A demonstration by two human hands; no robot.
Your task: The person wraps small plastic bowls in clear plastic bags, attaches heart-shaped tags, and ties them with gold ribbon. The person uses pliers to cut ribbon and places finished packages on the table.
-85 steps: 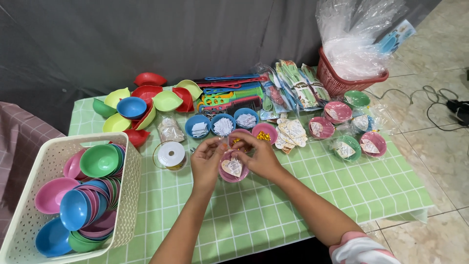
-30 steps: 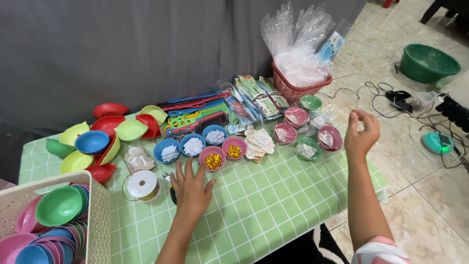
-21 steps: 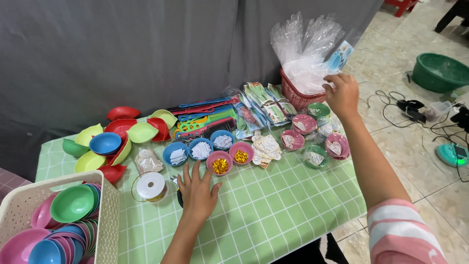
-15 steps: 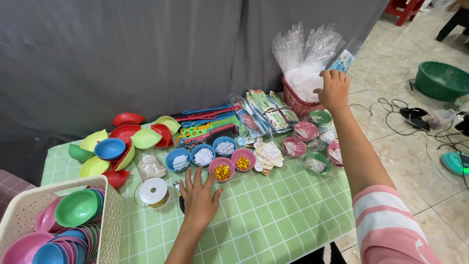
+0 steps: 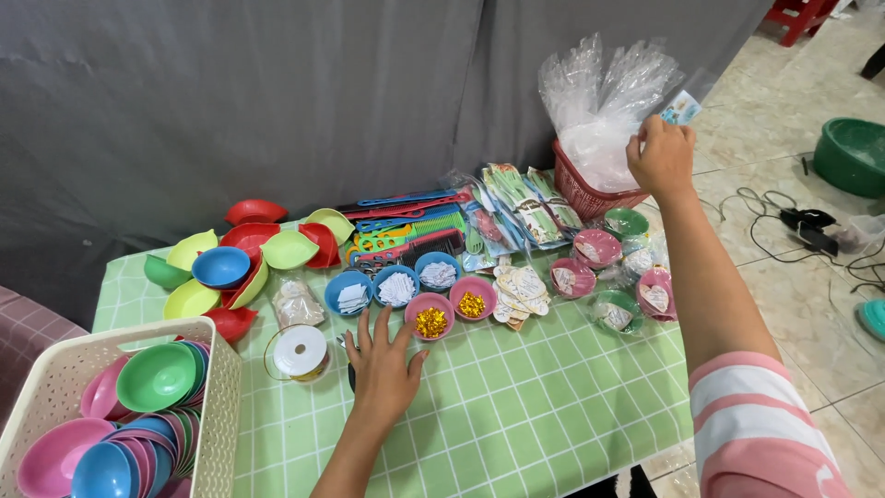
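My left hand [image 5: 383,369] lies flat on the green checked tablecloth [image 5: 553,406] with its fingers spread, holding nothing. Its fingertips are just short of a pink bowl of gold bits [image 5: 430,320] and a blue bowl of white pieces [image 5: 396,288]. My right hand [image 5: 659,157] is stretched out to the far right. Its fingers are curled on the edge of the clear plastic bags [image 5: 599,101], which stand in a red basket [image 5: 583,195].
A cream basket [image 5: 217,406] of stacked coloured bowls stands at the front left. A ribbon spool [image 5: 300,351], leaf-shaped dishes [image 5: 249,249], combs [image 5: 406,226] and wrapped pink bowls [image 5: 597,247] crowd the table. A green tub [image 5: 853,155] and cables [image 5: 802,226] lie on the floor.
My right hand has risen from above the table's right side and reached the plastic bags in the red basket. My left hand has stayed flat on the cloth.
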